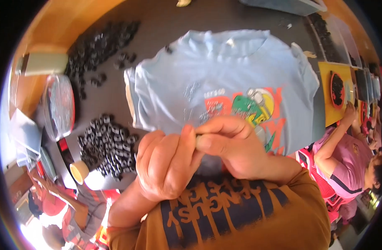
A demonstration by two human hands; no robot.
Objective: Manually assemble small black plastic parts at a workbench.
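Observation:
My left hand (164, 164) and my right hand (236, 141) meet fingertip to fingertip in front of my chest. Both are closed in a pinch, and whatever lies between the fingers is too small and too covered to make out. Below and beyond them a light blue T-shirt (161, 87) with a coloured print is spread on the dark table (157, 21). Small shiny metal pieces (191, 89) lie scattered on the shirt's front. Left of my left hand is a heap of small black parts (105, 143).
Another heap of black parts (99, 46) lies at the far left, near a clear, red-edged container (59, 106). A beige cup-like thing (79, 172) sits near left. At right are a yellow board (330, 110) and a person in a pink shirt (349, 160); another person (53, 200) is at lower left.

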